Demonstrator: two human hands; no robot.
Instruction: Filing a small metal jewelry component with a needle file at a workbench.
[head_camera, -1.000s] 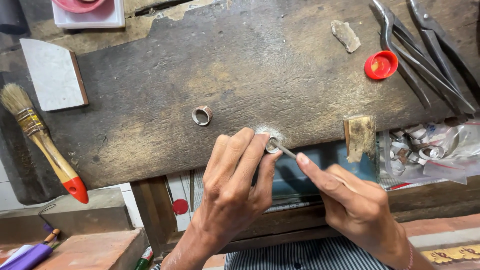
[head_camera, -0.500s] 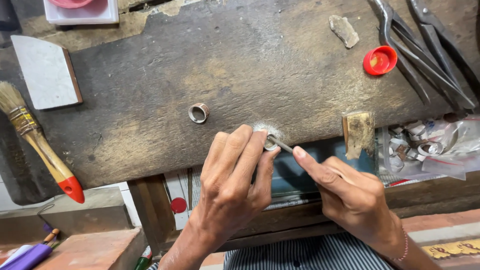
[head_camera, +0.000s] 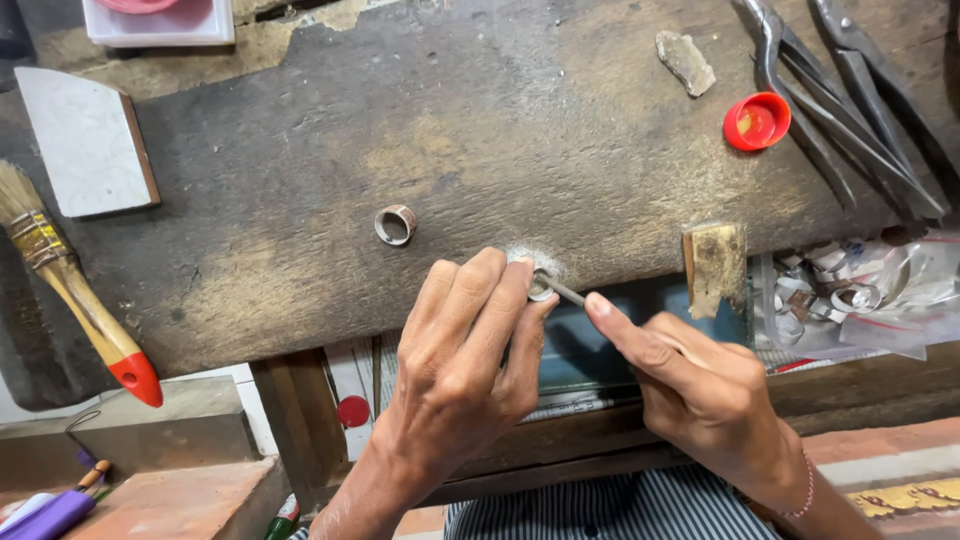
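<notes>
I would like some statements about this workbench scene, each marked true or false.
1. The left hand presses a small metal ring against the edge of the wooden bench. True.
2. The right hand holds a paintbrush. False: it holds a thin metal tool whose tip meets the ring; the paintbrush lies apart at the left.
3. A second ring lies loose on the bench, touched by no hand. True.
4. The red cap lies beside the paintbrush. False: it lies at the upper right, next to the dark pliers.
5. Pale dust surrounds the spot where the tool works. True.
</notes>
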